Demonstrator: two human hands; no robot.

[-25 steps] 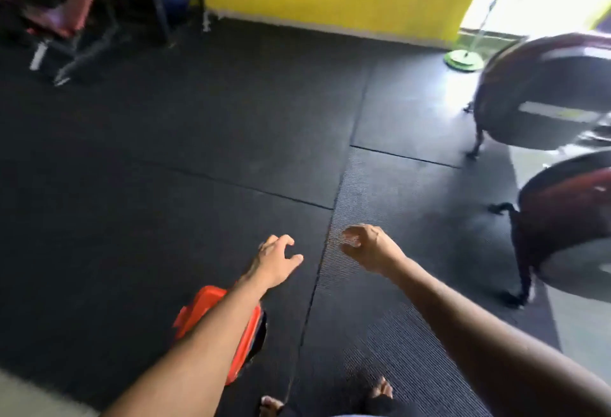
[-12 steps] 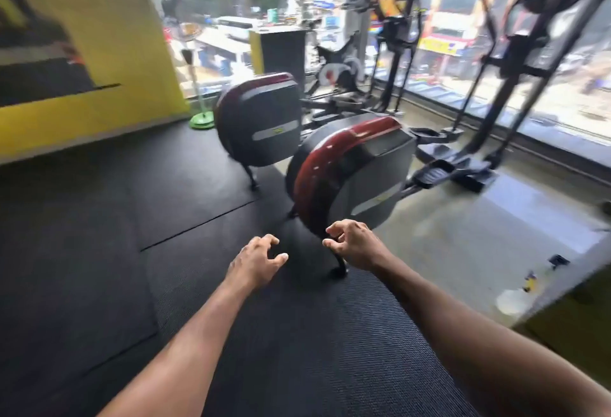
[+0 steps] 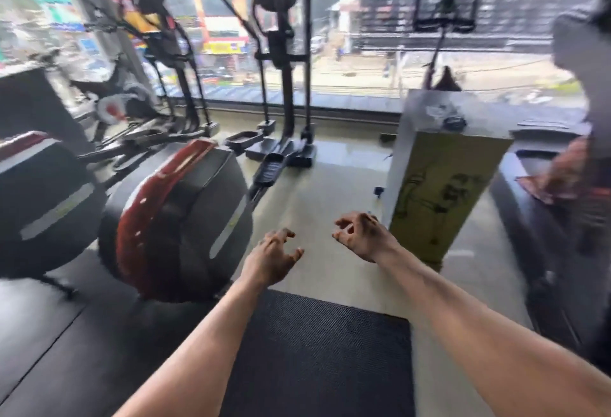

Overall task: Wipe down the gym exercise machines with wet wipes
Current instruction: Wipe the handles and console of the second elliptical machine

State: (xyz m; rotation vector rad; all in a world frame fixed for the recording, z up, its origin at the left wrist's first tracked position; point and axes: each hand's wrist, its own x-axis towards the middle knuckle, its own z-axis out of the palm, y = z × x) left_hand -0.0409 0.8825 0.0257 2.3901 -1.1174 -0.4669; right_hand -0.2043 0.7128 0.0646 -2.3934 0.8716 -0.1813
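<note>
Both arms reach forward over the floor. My left hand point(image 3: 272, 258) hangs in the air with loosely curled fingers and holds nothing. My right hand point(image 3: 362, 234) is beside it, fingers also loosely curled and empty. To the left stands an elliptical machine with a black and red flywheel housing point(image 3: 178, 218); a second one point(image 3: 43, 205) stands further left. Their pedals and upright handles point(image 3: 284, 92) rise by the window. A treadmill point(image 3: 542, 218) is on the right. No wet wipe shows in either hand.
A yellow and white pillar-like box point(image 3: 436, 185) stands just beyond my right hand. A black rubber mat point(image 3: 317, 350) lies underfoot, with pale tiled floor point(image 3: 314, 205) ahead. A large window point(image 3: 363, 36) fills the back. A person point(image 3: 582, 138) stands at the right edge.
The view has swung right from the black floor and yellow wall to the machines by the window. Both hands stay empty and stretched forward.
</note>
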